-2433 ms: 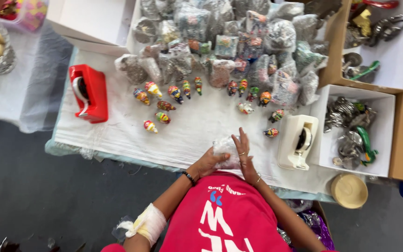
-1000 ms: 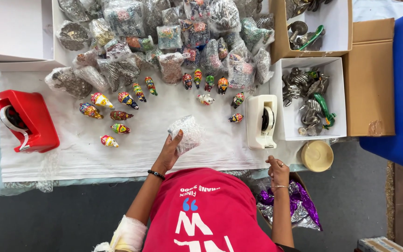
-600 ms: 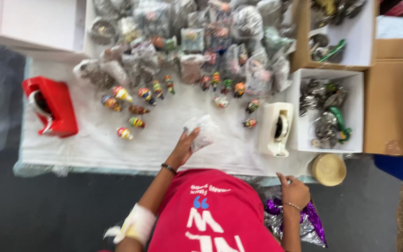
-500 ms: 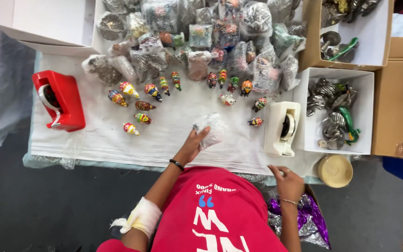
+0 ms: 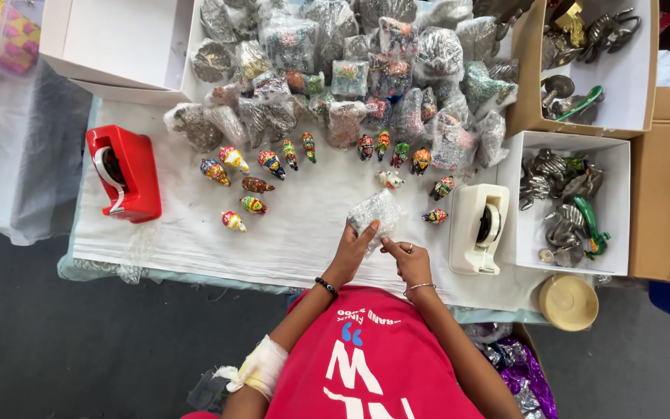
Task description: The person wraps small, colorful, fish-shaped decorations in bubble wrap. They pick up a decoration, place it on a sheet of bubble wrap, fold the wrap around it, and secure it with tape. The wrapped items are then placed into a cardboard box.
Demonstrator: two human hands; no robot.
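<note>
Both hands now pinch the bubble-wrapped bundle point(image 5: 376, 213): left hand point(image 5: 350, 250) as before, right hand point(image 5: 406, 262) newly returned.

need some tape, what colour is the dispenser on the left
Red, seen in the head view; the other dispenser is cream.

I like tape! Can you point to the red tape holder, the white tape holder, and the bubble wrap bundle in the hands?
Red tape dispenser point(image 5: 127, 172), head view, its top.
White tape dispenser point(image 5: 476, 226), head view, its body.
Bubble-wrapped bundle point(image 5: 375, 213), head view, its middle.
</note>
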